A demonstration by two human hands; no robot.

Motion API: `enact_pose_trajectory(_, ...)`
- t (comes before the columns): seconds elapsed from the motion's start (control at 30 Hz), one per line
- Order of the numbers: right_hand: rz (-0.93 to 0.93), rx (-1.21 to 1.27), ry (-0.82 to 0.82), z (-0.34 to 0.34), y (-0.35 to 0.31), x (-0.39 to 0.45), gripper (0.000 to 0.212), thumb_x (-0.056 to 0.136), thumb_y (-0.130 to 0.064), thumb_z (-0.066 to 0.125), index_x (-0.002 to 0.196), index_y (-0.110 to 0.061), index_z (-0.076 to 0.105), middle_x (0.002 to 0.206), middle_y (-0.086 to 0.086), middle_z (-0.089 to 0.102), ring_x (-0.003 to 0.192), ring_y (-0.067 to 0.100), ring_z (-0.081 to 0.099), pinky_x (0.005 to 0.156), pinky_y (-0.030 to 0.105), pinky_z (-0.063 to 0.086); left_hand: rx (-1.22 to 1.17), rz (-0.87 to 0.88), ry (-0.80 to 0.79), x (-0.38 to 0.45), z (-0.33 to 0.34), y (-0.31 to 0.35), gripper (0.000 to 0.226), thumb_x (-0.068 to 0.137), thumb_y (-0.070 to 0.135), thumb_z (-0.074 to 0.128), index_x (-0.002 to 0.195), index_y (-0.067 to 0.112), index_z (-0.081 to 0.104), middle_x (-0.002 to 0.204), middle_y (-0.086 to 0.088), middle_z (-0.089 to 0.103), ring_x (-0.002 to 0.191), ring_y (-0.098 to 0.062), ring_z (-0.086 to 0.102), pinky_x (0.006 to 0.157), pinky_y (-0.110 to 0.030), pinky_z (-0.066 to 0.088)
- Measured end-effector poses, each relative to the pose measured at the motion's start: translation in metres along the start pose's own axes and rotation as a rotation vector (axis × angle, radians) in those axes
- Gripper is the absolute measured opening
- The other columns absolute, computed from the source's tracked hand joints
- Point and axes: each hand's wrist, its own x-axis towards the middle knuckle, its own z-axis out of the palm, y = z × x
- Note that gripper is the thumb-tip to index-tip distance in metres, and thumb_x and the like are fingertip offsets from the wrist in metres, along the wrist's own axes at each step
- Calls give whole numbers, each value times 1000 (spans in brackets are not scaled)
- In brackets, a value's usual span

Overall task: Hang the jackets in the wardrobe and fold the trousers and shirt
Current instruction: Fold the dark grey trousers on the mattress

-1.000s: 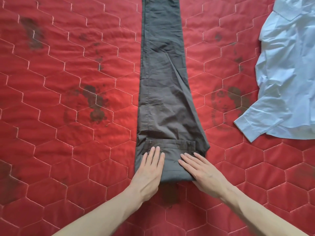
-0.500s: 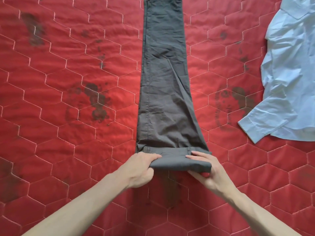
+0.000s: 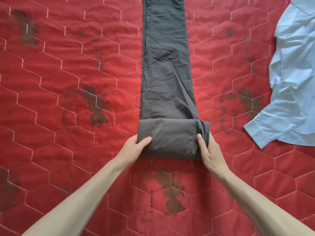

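Observation:
Dark grey trousers (image 3: pixel 164 68) lie lengthwise down the middle of the red quilt, folded leg on leg, their far end cut off by the top edge. Their near end is turned over into a thick folded block (image 3: pixel 172 138). My left hand (image 3: pixel 134 148) grips the block's left edge, thumb on top and fingers underneath. My right hand (image 3: pixel 208 149) grips its right edge the same way. A crumpled light blue shirt (image 3: pixel 289 82) lies at the far right, one cuffed sleeve pointing toward the trousers.
A red quilted bedspread (image 3: pixel 68 133) with a hexagon stitch pattern and dark printed patches covers the whole surface. Bare quilt stretches to the left of the trousers and between the trousers and the shirt.
Both hands went from lying flat on the waistband end to gripping its sides. They turned that end over away from me, so the folded block is now thicker and farther up the legs.

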Motion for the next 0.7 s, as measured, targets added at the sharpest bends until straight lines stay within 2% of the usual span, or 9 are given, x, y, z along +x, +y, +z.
enact_pose_trajectory(0.07,23,-24,17,5,-2,10,39,107,-53,39,126,-23,55,107,-9,73,102,17,68,92,41,49,100,100,57,3,8,-2,20,107,21,56,122,30,67,115,30,72,113,13,63,90,-5,44)
enact_pose_trajectory(0.1,27,-27,39,6,-3,15,38,109,-51,37,121,-19,55,103,-3,72,100,24,66,91,47,48,105,144,93,3,11,-3,23,108,19,54,126,30,65,116,32,70,114,15,61,92,-4,43)
enact_pose_trajectory(0.2,10,-14,126,10,-5,28,29,113,-36,41,98,-13,50,82,8,59,79,28,54,82,56,44,81,215,222,4,15,-12,25,110,17,50,127,23,67,117,22,73,114,9,64,93,-7,45)
enact_pose_trajectory(0.3,-28,-47,116,11,-8,39,22,112,-30,47,93,-18,49,76,5,54,73,27,49,76,50,44,41,191,331,6,17,-23,22,109,21,52,120,20,72,112,16,76,109,1,68,94,-19,52)
enact_pose_trajectory(0.4,-25,-118,169,10,-4,47,11,109,-29,54,100,-24,57,74,-4,64,68,18,57,72,45,45,97,167,367,11,19,-19,23,109,27,52,119,22,71,112,14,76,108,-4,68,99,-32,53)
enact_pose_trajectory(0.5,91,-216,291,9,5,47,11,106,-31,58,108,-21,63,89,3,78,85,31,72,73,44,50,320,119,414,18,19,-15,23,108,42,49,116,26,65,112,9,75,109,-20,68,95,-44,51)
enact_pose_trajectory(0.6,124,-381,362,13,5,42,18,107,-31,55,119,-20,60,104,9,74,97,40,69,77,45,48,521,72,531,21,25,-12,22,105,48,47,106,26,48,94,-7,72,97,-42,65,78,-46,46)
enact_pose_trajectory(0.63,62,-417,393,15,4,40,23,107,-28,54,127,-19,58,114,9,70,104,38,65,84,45,48,581,114,579,20,28,-11,21,104,45,49,114,27,46,97,-11,71,97,-44,65,78,-46,46)
enact_pose_trajectory(0.7,-142,-460,432,18,4,34,38,107,-21,49,143,-10,51,134,13,58,123,33,56,104,42,44,777,337,641,18,34,-11,45,103,34,54,143,19,41,125,-16,61,118,-38,59,98,-48,46)
